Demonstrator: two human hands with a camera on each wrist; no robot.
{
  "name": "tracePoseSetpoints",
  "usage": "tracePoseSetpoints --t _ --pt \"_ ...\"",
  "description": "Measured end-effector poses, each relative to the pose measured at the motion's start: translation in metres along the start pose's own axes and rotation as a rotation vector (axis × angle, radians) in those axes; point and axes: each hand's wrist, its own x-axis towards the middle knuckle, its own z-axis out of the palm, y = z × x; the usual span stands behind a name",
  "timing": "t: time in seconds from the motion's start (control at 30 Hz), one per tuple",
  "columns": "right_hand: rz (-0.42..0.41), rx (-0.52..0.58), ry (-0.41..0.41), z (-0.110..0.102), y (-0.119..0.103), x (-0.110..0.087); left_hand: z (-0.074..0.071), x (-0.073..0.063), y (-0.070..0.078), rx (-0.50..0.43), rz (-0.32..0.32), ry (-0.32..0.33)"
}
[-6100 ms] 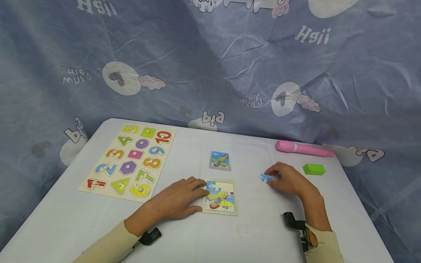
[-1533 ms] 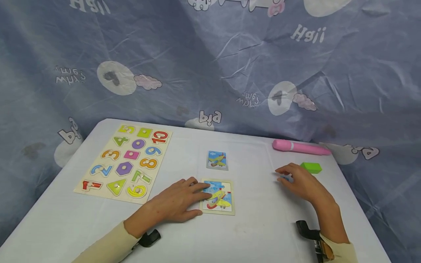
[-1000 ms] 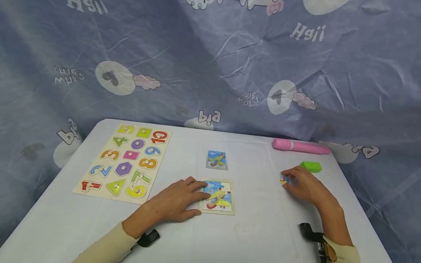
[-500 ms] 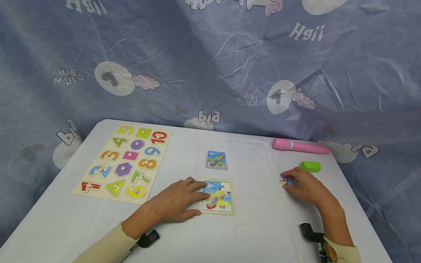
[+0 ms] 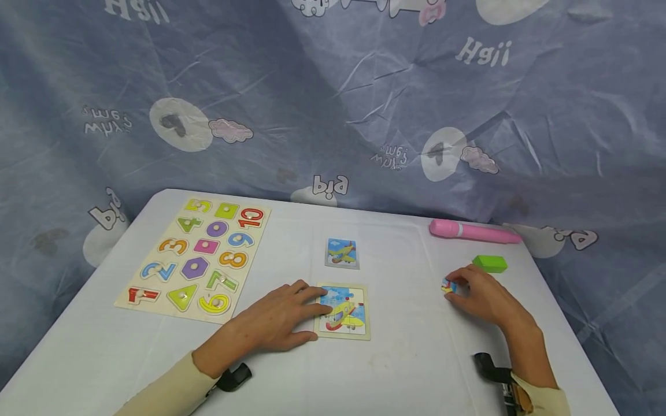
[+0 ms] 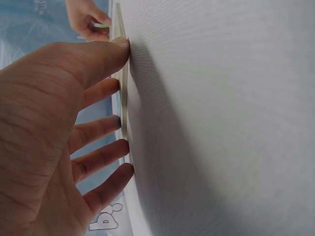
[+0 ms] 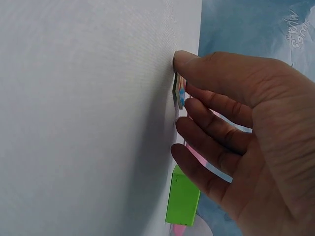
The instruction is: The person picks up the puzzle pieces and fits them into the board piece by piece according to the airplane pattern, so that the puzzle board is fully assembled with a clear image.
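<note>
My right hand (image 5: 476,294) pinches a small jigsaw piece (image 5: 448,285) between thumb and fingers, low over the right part of the table. Blue, red and yellow print shows on it; in the right wrist view the piece (image 7: 180,91) stands tilted on edge. At the centre lies a square wooden puzzle tray (image 5: 368,323) with an airplane picture, white showing at its upper right. My left hand (image 5: 278,318) rests on the tray's left side, fingertips over the picture and thumb at the lower left corner. In the left wrist view those fingers are spread and loosely bent.
Behind the tray lies a small airplane picture card (image 5: 341,254). A number-and-shape peg board (image 5: 171,271) occupies the table's left. A green block (image 5: 490,264) sits just beyond my right hand, with a pink cylindrical object (image 5: 474,231) near the back edge.
Since the oldest frame, blue has filled more of the tray's upper part. My right hand has shifted right, and its piece now shows a multicoloured face. The left hand has stayed on the tray.
</note>
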Motion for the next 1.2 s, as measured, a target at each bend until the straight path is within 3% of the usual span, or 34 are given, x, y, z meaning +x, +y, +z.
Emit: tracePoseSetpoints --t 0.37,1.2 --pt "0.009 -0.01 -0.023 0.0 -0.008 0.002 0.0 0.0 0.0 0.006 0.004 0.007" --pt "-0.119 -0.012 -0.023 0.002 -0.074 0.024 0.002 0.001 0.001 0.013 -0.006 -0.004"
